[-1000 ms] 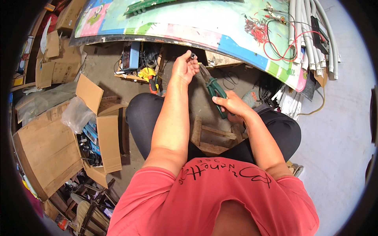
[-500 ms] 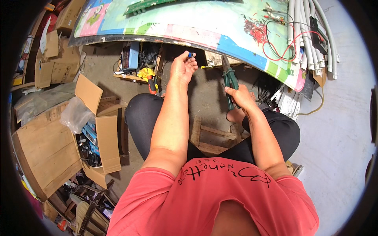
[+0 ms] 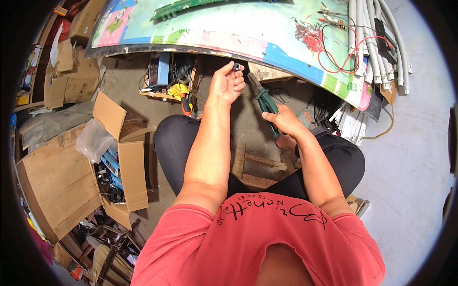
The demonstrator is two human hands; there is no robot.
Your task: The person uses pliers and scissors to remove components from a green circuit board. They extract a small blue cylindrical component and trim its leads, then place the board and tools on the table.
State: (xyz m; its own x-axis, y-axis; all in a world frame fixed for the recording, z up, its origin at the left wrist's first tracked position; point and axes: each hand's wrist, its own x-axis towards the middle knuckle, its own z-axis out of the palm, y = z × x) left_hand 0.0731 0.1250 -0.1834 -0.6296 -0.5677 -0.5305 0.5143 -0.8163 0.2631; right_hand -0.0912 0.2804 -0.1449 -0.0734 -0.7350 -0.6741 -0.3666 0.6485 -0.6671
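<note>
Green-handled pliers (image 3: 265,99): gripping with right hand (image 3: 287,121), slanting lengthwise toward, and just right of, small dark part (image 3: 236,66) pinched in left hand (image 3: 226,86).

The green-handled pliers (image 3: 267,106) pair dull metal jaws with smooth, plastic-looking grips. The multicoloured printed tabletop (image 3: 228,41) looks smooth and glossy; the open brown cardboard box (image 3: 133,176), matt; the clear plastic bag (image 3: 95,139), crinkled and shiny; the low brown wooden frame (image 3: 265,161), rough.

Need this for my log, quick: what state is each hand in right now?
Left hand: closed, pinching a small dark piece at the fingertips.
Right hand: closed around the green-handled pliers.
</note>
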